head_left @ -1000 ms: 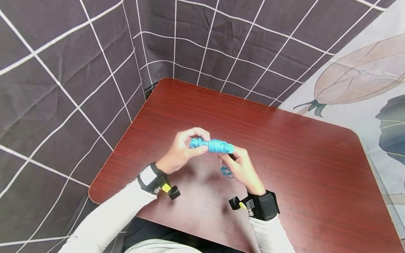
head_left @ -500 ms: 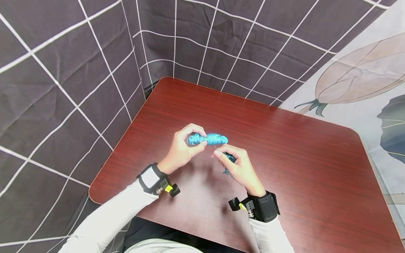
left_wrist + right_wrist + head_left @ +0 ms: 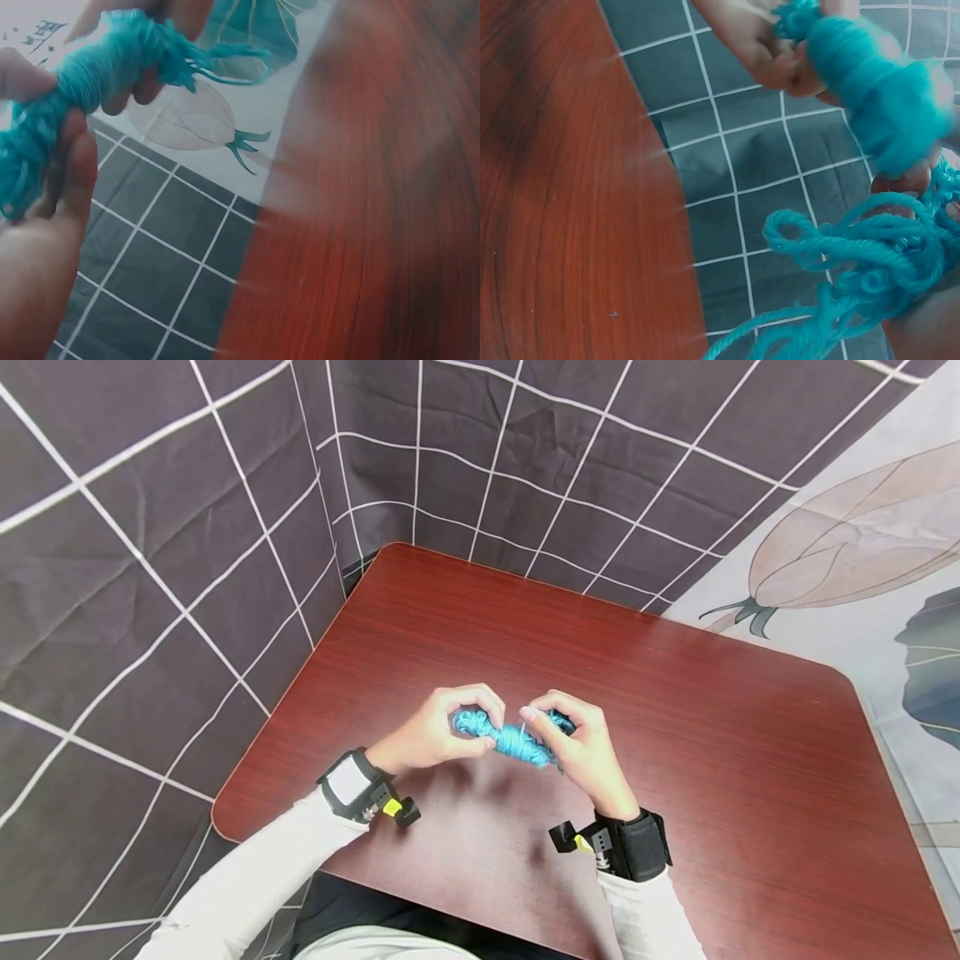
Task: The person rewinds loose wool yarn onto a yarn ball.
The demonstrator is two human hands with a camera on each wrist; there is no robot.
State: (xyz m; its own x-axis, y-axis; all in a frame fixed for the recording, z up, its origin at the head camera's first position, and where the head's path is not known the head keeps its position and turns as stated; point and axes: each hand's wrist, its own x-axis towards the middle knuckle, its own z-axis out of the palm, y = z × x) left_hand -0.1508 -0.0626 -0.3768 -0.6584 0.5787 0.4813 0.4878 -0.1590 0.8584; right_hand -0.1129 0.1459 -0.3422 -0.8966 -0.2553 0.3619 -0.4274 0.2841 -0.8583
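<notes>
A bundle of turquoise cord (image 3: 517, 742), wound tightly round its middle, is held above the table. My left hand (image 3: 442, 731) pinches it between thumb and fingers near its looped left end. In the left wrist view the wound bundle (image 3: 97, 67) tilts up to the right, with small loops poking from its far end. My right hand (image 3: 581, 743) grips loose turquoise cord (image 3: 855, 262) on the other side, its thumb and forefinger pinching a strand that runs to the bundle. Loose loops hang out of the right palm in the right wrist view.
Below the hands spreads a reddish-brown wooden table (image 3: 675, 718) with rounded corners. Dark grey cloth with a white grid (image 3: 480, 468) hangs behind and on the left. A pale floral cloth (image 3: 840, 560) hangs on the right. Both wrists wear black camera straps.
Half a second ago the bundle was higher and nearly level; now it is lower and its right end dips. My right hand has risen from below the bundle to beside it, bringing the loose cord.
</notes>
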